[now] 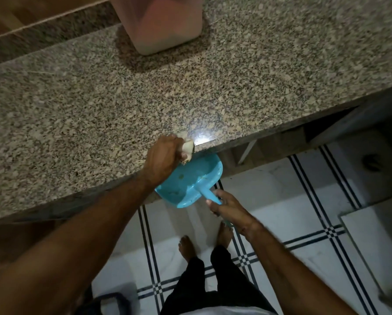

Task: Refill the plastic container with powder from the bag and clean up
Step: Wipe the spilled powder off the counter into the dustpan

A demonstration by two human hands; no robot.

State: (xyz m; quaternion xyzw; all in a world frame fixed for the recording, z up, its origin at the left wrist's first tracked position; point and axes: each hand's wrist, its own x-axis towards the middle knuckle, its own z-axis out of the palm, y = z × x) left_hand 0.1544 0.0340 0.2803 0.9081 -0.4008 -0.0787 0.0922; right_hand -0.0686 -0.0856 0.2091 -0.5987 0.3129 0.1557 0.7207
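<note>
Bare feet on white floor tile (270, 223) with dark stripe lines, black trousers at bottom of frame. Right hand (228, 208) fingers wrapped tight on the handle of a blue dustpan (190, 178), pan held just below the front edge of the granite counter (77, 110), its open mouth tucked under the lip. A few crumbs/specks inside the pan. Left hand (162, 159) sits at the counter edge right above the pan, fingers closed around a small pale cloth or brush (187, 147), can't tell which; it touches the counter edge. Bright light glare on the stone just beside it. Far back on the counter: translucent plastic container (165, 21), upright, pale powder visible inside, top cut off by frame, well apart from both hands
</note>
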